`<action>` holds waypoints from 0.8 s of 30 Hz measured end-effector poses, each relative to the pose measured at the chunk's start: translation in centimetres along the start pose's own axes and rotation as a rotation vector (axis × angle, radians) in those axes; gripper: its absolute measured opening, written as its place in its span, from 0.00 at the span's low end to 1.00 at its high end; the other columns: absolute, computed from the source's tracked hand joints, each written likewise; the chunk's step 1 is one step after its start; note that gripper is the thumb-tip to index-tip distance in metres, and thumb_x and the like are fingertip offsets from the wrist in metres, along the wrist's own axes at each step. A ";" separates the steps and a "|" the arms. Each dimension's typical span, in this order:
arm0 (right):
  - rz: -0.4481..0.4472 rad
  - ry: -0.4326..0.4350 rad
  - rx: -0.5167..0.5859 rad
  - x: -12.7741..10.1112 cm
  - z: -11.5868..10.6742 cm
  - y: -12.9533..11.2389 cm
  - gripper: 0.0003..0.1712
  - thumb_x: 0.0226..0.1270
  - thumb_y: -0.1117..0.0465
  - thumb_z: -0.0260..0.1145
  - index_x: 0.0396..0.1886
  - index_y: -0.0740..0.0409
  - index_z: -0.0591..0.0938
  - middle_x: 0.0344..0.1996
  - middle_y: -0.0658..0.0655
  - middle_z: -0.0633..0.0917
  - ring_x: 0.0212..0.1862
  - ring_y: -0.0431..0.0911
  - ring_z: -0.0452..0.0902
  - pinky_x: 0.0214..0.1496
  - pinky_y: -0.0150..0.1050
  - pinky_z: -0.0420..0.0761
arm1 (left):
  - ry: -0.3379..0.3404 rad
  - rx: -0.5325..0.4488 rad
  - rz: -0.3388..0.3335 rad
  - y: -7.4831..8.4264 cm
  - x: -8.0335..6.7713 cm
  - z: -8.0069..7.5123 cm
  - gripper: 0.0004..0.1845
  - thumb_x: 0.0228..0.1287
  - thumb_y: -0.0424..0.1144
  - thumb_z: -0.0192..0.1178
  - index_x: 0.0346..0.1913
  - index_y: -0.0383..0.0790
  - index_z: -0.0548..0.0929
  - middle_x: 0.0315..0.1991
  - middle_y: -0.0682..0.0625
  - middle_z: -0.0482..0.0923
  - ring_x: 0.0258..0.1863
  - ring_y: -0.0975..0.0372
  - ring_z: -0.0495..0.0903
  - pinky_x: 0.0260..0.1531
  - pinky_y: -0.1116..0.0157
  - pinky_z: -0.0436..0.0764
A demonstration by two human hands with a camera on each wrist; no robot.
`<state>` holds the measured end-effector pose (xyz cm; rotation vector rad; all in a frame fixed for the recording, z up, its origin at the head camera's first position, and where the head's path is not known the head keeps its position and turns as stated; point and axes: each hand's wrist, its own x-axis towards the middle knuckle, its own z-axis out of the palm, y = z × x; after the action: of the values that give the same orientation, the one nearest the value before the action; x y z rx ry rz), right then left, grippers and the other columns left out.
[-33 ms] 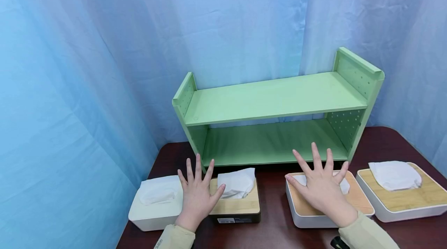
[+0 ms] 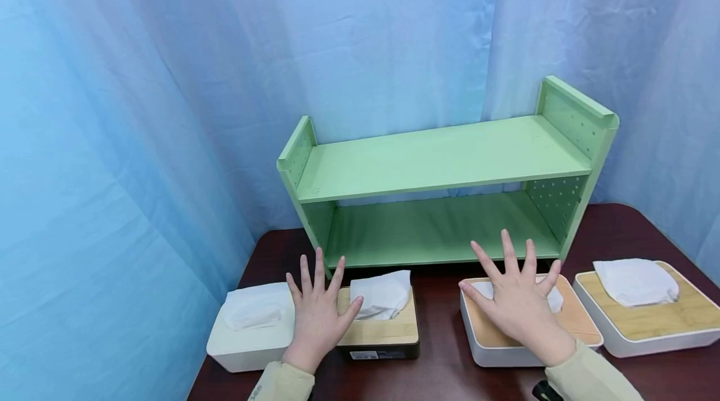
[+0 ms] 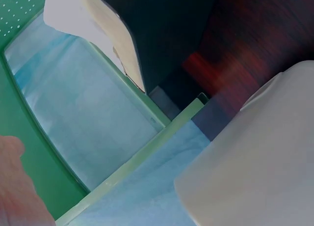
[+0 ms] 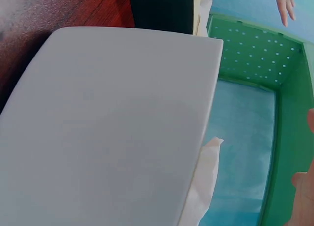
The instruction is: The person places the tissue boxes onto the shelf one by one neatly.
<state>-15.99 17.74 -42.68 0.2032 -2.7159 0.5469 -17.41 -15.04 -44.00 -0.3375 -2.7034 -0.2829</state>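
Note:
My left hand (image 2: 319,316) is held with fingers spread, between a white tissue box (image 2: 250,341) and a black tissue box with a light wooden lid (image 2: 388,333); it overlaps both in the head view. Fingers also splayed, my right hand (image 2: 519,304) hovers over a white tissue box with an orange-tan lid (image 2: 580,325) and partly hides its tissue. Farther right sits a wider white tissue box with a bamboo lid (image 2: 689,307), a tissue poking out. Neither hand holds anything. The wrist views show box sides close up, with part of a hand at the edge.
A green two-tier shelf (image 2: 444,160) with perforated end panels stands at the back of the dark red-brown table (image 2: 441,382). Light blue curtains (image 2: 394,32) hang behind it and along the left side.

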 end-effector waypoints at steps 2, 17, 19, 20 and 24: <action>0.003 -0.003 0.000 0.0 0.0 0.0 0.42 0.63 0.34 0.56 0.74 0.37 0.56 0.75 0.63 0.39 0.70 0.74 0.28 0.56 0.76 0.23 | 0.003 -0.001 0.003 0.0 0.0 0.1 0.40 0.63 0.68 0.45 0.73 0.52 0.59 0.76 0.41 0.37 0.74 0.43 0.29 0.62 0.33 0.36; -0.013 0.013 0.011 0.0 0.2 -0.3 0.41 0.62 0.34 0.57 0.73 0.37 0.58 0.75 0.64 0.41 0.71 0.73 0.28 0.57 0.76 0.23 | -0.021 0.001 0.012 0.1 -0.1 0.2 0.41 0.64 0.72 0.35 0.74 0.52 0.58 0.77 0.43 0.33 0.74 0.45 0.27 0.63 0.34 0.36; -0.014 0.014 0.008 0.0 0.2 -0.3 0.41 0.62 0.34 0.57 0.73 0.37 0.58 0.75 0.65 0.42 0.71 0.73 0.29 0.57 0.76 0.24 | -0.022 0.000 0.013 0.1 -0.1 0.2 0.41 0.64 0.71 0.37 0.73 0.52 0.58 0.76 0.42 0.34 0.74 0.45 0.27 0.63 0.34 0.36; -0.015 0.014 0.007 0.0 0.2 -0.3 0.41 0.62 0.34 0.57 0.73 0.37 0.58 0.75 0.65 0.42 0.71 0.73 0.29 0.57 0.76 0.24 | -0.020 -0.003 0.014 0.1 -0.1 0.3 0.40 0.64 0.71 0.38 0.73 0.52 0.58 0.76 0.42 0.35 0.74 0.45 0.27 0.63 0.34 0.36; -0.022 0.008 0.013 0.1 0.3 -0.6 0.41 0.63 0.34 0.56 0.73 0.37 0.57 0.75 0.65 0.41 0.71 0.72 0.29 0.58 0.76 0.24 | -0.023 -0.008 0.012 0.1 -0.2 0.2 0.40 0.64 0.71 0.39 0.73 0.52 0.58 0.76 0.40 0.37 0.74 0.45 0.27 0.63 0.34 0.37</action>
<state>-16.02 17.01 -42.72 0.2341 -2.6996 0.5585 -17.27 -14.92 -44.28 -0.3615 -2.7223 -0.2877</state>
